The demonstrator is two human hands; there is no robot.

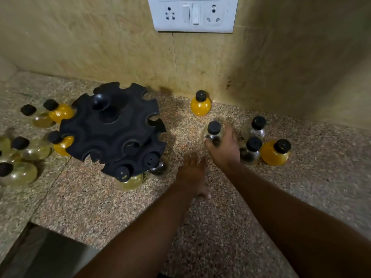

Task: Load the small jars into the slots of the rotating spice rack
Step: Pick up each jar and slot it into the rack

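The black rotating spice rack (112,127) stands left of centre on the granite counter. Its lower tier holds a pale yellow jar (128,180) and a dark jar (158,167) at the front, plus an orange jar (62,143) at the left. My right hand (223,147) grips a clear black-capped jar (213,133) to the right of the rack. My left hand (191,173) hovers with straight fingers just below and left of it, holding nothing. Loose jars stand on both sides of the rack.
To the right stand an orange jar (200,104) by the wall, two dark-filled jars (251,150) and another orange jar (276,152). Several pale and orange jars (30,149) cluster at the left. A wall socket panel (193,14) sits above. The counter edge (60,231) drops at lower left.
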